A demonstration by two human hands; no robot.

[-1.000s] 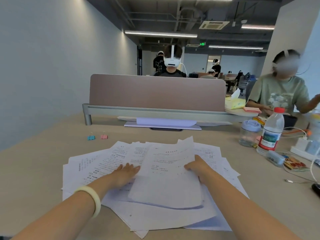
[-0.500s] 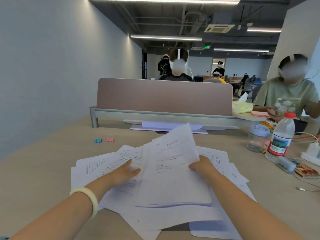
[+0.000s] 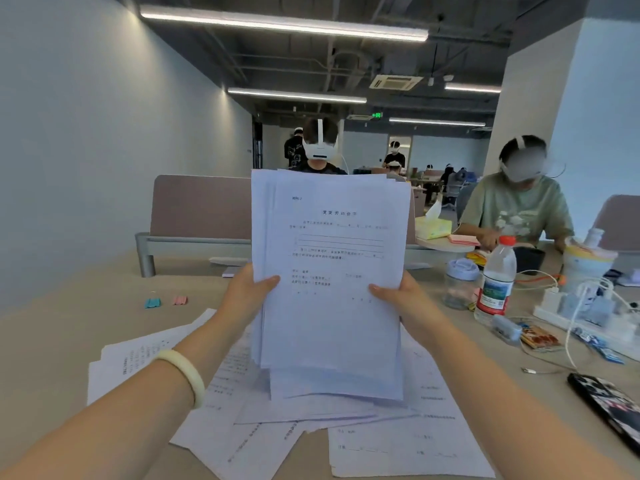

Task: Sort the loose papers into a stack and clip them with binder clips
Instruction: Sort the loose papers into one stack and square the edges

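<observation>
1. Lifted since a moment ago, the stack of papers now stands upright between both hands, where earlier a few sheets were only being raised off the spread; its lower edge hangs just above the sheets on the table.
2. Under the grip, the table runs wide and pale; a low divider stands beyond the hands, partly hidden by the stack.
3. Loose papers lie fanned and overlapping below the held stack, spreading to both sides of the forearms; they are not squared.
4. The left hand clamps the stack's left edge, thumb on the printed face, fingers hidden behind; the right hand grips the right edge the same way.
5. The top edges of the sheets in the stack are stepped, not flush.
6. A phone lies well to the right of the right hand, near the table edge.
7. A water bottle with a red cap stands upright right of the right hand; a small jar sits between it and the hand.
8. A pale bracelet circles the left wrist.
9. A blue clip and a pink clip lie side by side left of the left hand, apart from the papers and untouched.
</observation>
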